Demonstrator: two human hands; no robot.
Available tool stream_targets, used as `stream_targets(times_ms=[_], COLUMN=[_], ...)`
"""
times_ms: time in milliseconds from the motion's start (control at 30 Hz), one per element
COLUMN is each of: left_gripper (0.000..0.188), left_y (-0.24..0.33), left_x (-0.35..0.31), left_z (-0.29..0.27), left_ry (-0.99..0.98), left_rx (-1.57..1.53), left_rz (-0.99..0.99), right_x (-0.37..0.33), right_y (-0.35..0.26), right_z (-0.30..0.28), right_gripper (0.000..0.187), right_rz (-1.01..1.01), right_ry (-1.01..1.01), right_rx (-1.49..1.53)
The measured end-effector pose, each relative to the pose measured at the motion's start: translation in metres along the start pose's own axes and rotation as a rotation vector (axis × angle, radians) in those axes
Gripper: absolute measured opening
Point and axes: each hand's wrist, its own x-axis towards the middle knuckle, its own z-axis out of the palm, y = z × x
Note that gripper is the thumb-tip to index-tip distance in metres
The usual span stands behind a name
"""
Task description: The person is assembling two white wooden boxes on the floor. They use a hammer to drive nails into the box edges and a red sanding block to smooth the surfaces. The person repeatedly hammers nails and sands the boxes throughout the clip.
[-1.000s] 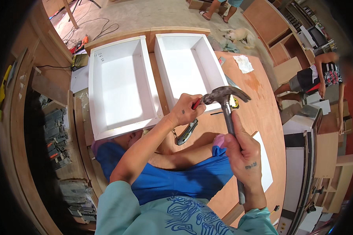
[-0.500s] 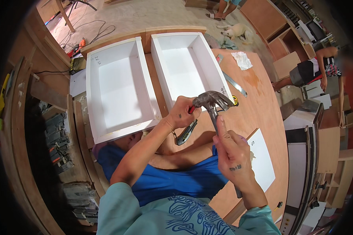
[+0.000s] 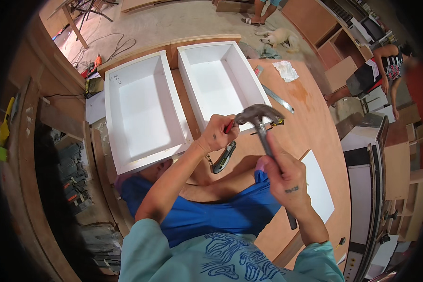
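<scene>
In my right hand (image 3: 289, 176) is a claw hammer (image 3: 258, 115), its handle slanting down through my closed fingers, my index finger lying along it. My left hand (image 3: 217, 134) is closed around a slim red thing (image 3: 229, 126); its kind is hidden by my fingers. The hammer's striking end meets or nearly meets the red thing. Just below my left hand, a utility knife (image 3: 224, 157) lies on the plywood board (image 3: 310, 122). Two white open boxes, a left one (image 3: 145, 105) and a right one (image 3: 223, 84), stand beyond my hands.
Right of the boxes are a metal square (image 3: 278, 99), a crumpled white paper (image 3: 285, 71) and a partly hidden tape measure (image 3: 278, 122). A white panel (image 3: 317, 188) lies by my right arm. Farther off are a lying dog (image 3: 279, 38) and a person (image 3: 378, 73).
My right hand has shifted right and its fingers have wrapped more around the handle, which now slants more. The hammer head has risen slightly. My left hand has barely moved.
</scene>
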Motion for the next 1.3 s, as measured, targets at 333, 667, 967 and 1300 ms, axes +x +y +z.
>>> stream_targets(times_ms=[333, 667, 967, 1300], left_gripper=[0.073, 0.045, 0.035, 0.048], left_y=[0.027, 0.028, 0.092, -0.009], left_x=[-0.062, 0.027, -0.037, -0.121], left_z=[-0.052, -0.018, -0.013, 0.035], left_ry=[0.045, 0.096, 0.372, 0.484], left_rx=[0.417, 0.134, 0.315, -0.534], left_rz=[-0.034, -0.217, -0.076, -1.016], right_x=[-0.163, -0.313, -0.325, -0.012], right_y=[0.11, 0.15, 0.158, 0.101], right_z=[-0.031, 0.04, 0.066, 0.12], right_gripper=[0.021, 0.021, 0.029, 0.045], right_rz=[0.869, 0.937, 0.892, -0.309], right_ry=[0.386, 0.35, 0.581, 0.123], right_rx=[-0.396, -0.435, -0.344, -0.179])
